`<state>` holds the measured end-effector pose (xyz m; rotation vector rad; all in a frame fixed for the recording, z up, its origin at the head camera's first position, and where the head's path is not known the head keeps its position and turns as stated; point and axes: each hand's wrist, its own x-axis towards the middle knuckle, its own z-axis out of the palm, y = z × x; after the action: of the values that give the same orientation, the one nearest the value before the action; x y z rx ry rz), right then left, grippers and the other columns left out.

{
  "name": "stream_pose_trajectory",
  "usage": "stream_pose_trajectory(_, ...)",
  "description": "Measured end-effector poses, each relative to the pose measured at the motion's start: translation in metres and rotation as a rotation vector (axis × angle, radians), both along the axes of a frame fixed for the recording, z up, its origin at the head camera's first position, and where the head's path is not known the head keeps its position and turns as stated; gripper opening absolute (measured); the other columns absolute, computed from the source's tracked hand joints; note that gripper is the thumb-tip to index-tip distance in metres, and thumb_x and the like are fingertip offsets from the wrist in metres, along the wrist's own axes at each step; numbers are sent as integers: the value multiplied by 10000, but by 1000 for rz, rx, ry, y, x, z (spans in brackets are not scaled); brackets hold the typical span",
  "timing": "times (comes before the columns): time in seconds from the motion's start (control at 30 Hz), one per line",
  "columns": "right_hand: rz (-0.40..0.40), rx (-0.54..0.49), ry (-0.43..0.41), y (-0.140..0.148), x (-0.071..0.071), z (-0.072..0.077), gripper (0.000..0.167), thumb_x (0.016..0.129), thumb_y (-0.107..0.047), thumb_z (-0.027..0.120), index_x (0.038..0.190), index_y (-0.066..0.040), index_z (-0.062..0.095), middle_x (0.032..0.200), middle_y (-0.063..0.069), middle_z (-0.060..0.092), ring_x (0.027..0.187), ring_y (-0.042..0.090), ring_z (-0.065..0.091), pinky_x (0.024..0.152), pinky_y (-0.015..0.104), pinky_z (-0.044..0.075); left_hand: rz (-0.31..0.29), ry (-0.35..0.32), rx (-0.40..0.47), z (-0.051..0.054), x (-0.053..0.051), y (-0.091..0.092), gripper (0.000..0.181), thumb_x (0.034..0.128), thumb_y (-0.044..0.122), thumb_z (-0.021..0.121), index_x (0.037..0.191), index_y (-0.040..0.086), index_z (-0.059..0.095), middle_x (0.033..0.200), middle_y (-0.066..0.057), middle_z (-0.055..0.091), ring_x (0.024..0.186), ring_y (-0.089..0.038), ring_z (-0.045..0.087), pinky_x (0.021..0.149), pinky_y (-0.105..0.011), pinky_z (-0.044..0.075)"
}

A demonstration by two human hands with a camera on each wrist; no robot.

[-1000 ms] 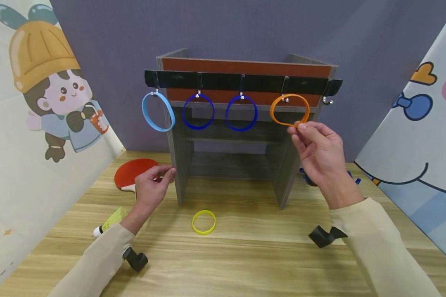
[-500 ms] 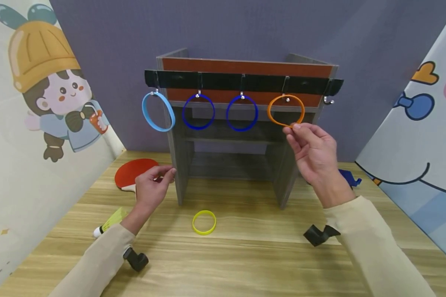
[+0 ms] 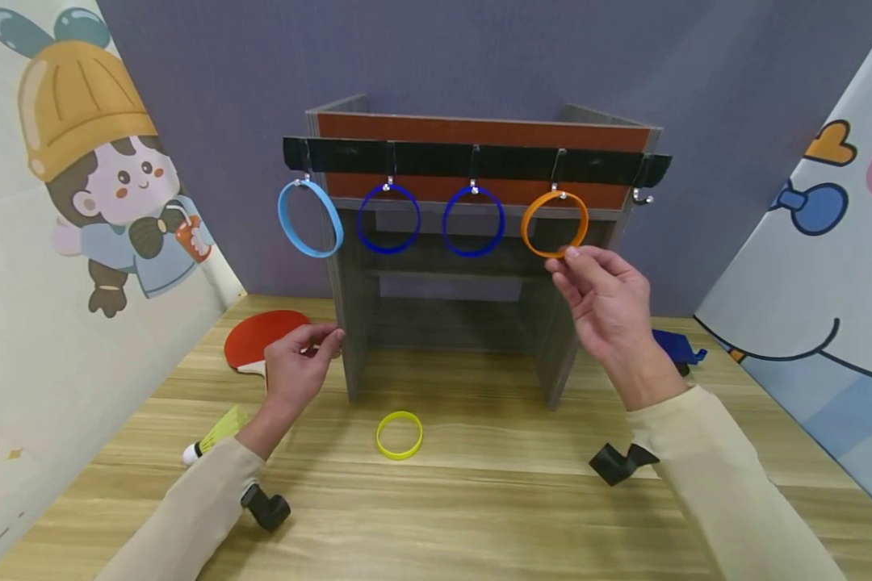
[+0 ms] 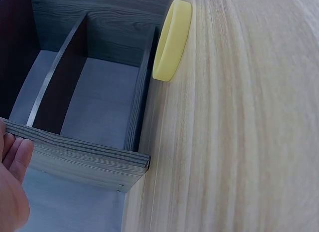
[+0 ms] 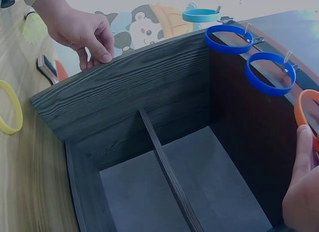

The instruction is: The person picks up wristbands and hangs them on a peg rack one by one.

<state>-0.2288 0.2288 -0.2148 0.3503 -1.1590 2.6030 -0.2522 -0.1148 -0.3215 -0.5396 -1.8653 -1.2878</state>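
My right hand (image 3: 610, 303) pinches the lower edge of an orange silicone wristband (image 3: 526, 226) between thumb and fingers. The band's top lies at the fourth hook (image 3: 563, 194) of a black rail and appears looped over it. A light blue wristband (image 3: 283, 218) and two dark blue wristbands (image 3: 388, 251) (image 3: 472, 254) hang from the hooks to its left. Loosely curled, my left hand (image 3: 295, 363) touches the front edge of the left side panel of a grey wooden shelf (image 3: 343, 323). On the table lies a yellow wristband (image 3: 400, 457), also in the left wrist view.
The black rail (image 3: 436, 157) runs across the shelf's top front, and its rightmost hook (image 3: 641, 198) carries nothing. At left lie a red table tennis paddle (image 3: 257, 335) and a yellow shuttlecock (image 3: 221, 429). A blue object (image 3: 672, 345) sits behind my right wrist.
My right hand has moved left and slightly down with the orange wristband, whose top has dropped from above the hook's tip to the hook. My left hand stays put.
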Motion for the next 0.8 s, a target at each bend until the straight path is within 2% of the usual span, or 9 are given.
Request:
stream_pose_trajectory(0.23, -36, 27, -33, -1, 0, -1, 225, 784, -2, 750, 977, 53, 649, 959, 184, 672, 791, 259, 697, 726, 292, 538, 11, 6, -8, -1, -1, 0, 72, 780, -92, 721, 849, -94, 700, 694, -168, 664, 575, -287, 633, 560, -116, 471)
stream_pose_trajectory(0.47, -18, 29, -31, -1, 1, -7, 197, 791, 3, 742, 959, 52, 653, 921, 180, 672, 778, 256, 694, 727, 297, 540, 12, 5, -6, -2, -2, -1, 71, 777, -92, 724, 844, -92, 699, 682, -162, 661, 569, -270, 629, 557, -111, 467)
stream_pose_trajectory(0.63, 16, 64, -30, -5, 2, -17, 134, 805, 10, 727, 926, 39, 678, 873, 155, 679, 763, 244, 693, 712, 292, 545, 16, -2, -1, -2, -1, -1, 67, 779, -91, 723, 842, -91, 700, 679, -161, 659, 568, -245, 624, 556, -111, 467)
stream_pose_trajectory(0.8, 49, 142, -18, -13, 1, -33, 43, 827, 25, 700, 865, 6, 705, 840, 128, 694, 734, 221, 694, 686, 286, 552, 12, -4, 0, -1, -1, 0, 70, 780, -93, 721, 846, -96, 698, 688, -167, 661, 572, -281, 627, 568, -116, 476)
